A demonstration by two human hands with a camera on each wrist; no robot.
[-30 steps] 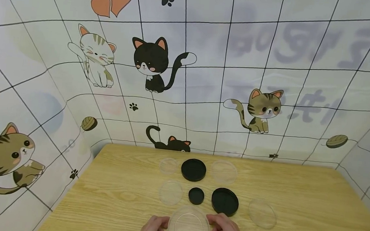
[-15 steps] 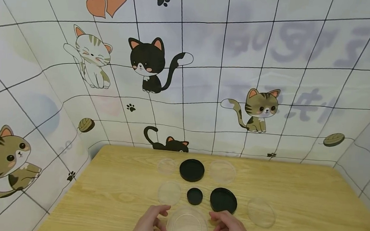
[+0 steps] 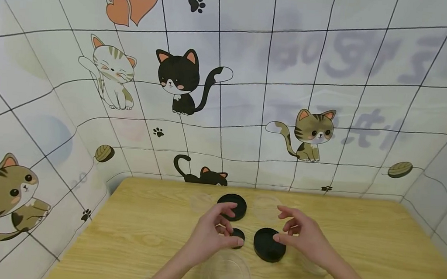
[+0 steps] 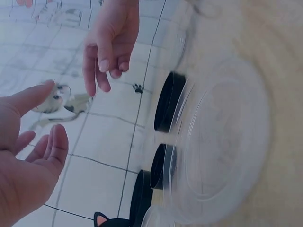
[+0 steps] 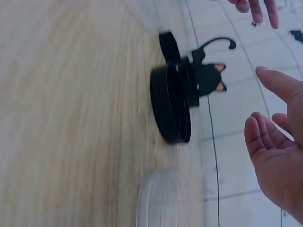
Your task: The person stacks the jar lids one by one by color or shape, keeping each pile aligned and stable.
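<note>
Both hands hover over the table, fingers loosely bent and holding nothing. In the head view my left hand [image 3: 213, 235] is above the small black round dish [image 3: 240, 235], partly covering it and the larger black dish [image 3: 240, 213] behind. My right hand [image 3: 304, 234] hangs over the right side of another large black dish [image 3: 267, 250], its thumb overlapping the rim in view. Closest to me lies a big clear plastic round lid [image 3: 226, 276], seen large in the left wrist view as a clear disc with a ringed face [image 4: 222, 137]. The left arm hides a clear piece.
Faint clear round pieces lie at the back left [image 3: 199, 203] and back right [image 3: 264, 205]. One more clear disc [image 3: 313, 266] sits partly under the right forearm. A cloth wall with cat drawings [image 3: 243, 136] rises behind the wooden table [image 3: 376, 248].
Both hands have left the sides of the big clear lid. They have lifted and moved forward over the black dishes, while the lid stays on the table.
</note>
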